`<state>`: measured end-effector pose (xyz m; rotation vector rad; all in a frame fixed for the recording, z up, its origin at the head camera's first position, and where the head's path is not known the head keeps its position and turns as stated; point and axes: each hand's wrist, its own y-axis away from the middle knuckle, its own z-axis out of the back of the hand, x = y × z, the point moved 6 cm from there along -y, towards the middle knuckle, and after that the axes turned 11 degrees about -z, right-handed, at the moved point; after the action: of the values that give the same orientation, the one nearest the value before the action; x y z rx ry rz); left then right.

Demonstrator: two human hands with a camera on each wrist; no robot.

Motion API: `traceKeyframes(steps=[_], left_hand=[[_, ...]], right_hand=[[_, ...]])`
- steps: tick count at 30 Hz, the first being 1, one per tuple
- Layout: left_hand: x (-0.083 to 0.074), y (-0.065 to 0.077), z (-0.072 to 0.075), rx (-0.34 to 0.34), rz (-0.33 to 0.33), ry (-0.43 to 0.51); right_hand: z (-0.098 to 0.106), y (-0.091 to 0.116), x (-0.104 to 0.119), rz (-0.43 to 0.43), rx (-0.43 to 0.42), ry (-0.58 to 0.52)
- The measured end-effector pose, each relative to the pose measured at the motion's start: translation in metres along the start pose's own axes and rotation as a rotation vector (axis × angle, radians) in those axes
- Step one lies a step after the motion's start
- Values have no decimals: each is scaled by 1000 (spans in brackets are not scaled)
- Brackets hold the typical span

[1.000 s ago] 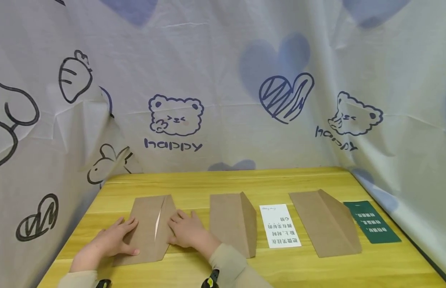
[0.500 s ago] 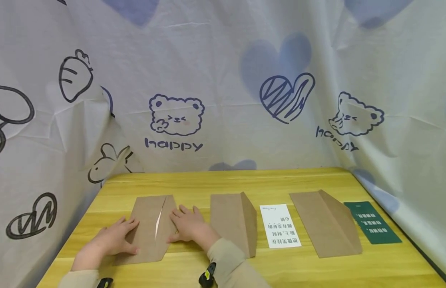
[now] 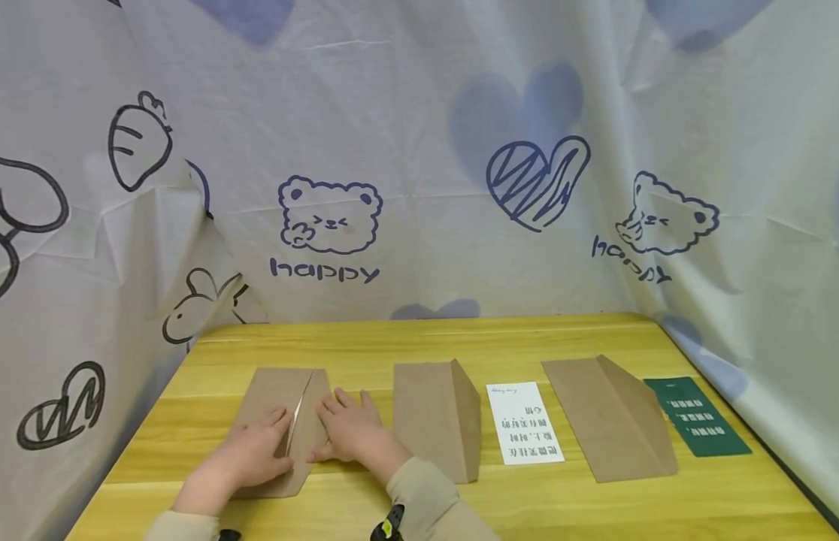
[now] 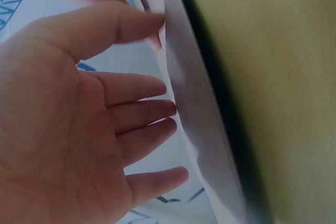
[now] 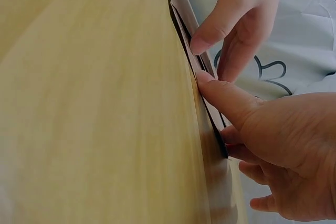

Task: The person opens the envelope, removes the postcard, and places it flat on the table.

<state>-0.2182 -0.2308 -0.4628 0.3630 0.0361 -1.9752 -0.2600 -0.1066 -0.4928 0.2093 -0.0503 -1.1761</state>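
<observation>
A flat brown paper envelope (image 3: 274, 391) lies at the left of the yellow wooden table (image 3: 419, 346), with a pale slit running down its middle. My left hand (image 3: 257, 451) lies on it with its fingers straight, their tips at the slit. In the left wrist view the left hand (image 4: 131, 114) shows an open palm, fingertips against the paper edge (image 4: 184, 87). My right hand (image 3: 352, 432) rests flat on the envelope's right flap. In the right wrist view the right hand (image 5: 252, 129) presses its thumb along the envelope's edge (image 5: 184, 14).
To the right on the table lie a second brown envelope (image 3: 433, 417), a white printed card (image 3: 524, 422), a third brown envelope (image 3: 609, 417) and a dark green card (image 3: 697, 424). A white cloth (image 3: 419, 150) with bear and heart drawings hangs round the table.
My left hand has slid right across the envelope, from its left part to the middle slit. The right hand has stayed on the right flap.
</observation>
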Motion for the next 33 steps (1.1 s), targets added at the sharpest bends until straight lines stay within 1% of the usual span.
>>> traceKeyframes(steps=[7, 12, 16, 20, 23, 28, 33], left_hand=[[-6, -6, -8, -15, -4, 8], [-7, -8, -8, -16, 4, 14], [-11, -8, -2, -39, -27, -31], [-14, -5, 8, -75, -74, -70], [-15, -1, 14, -93, -90, -59], [-13, 4, 18, -95, -69, -63], [-13, 7, 14, -65, -49, -107]], right_hand=[[1, 0, -1, -2, -7, -7], [1, 0, -2, -8, -5, -6], [0, -2, -3, -13, 4, -5], [1, -2, -4, -17, 7, -8], [1, -2, -5, -16, -2, -8], [1, -2, -5, -7, -16, -4], [0, 0, -4, 18, -17, 2]])
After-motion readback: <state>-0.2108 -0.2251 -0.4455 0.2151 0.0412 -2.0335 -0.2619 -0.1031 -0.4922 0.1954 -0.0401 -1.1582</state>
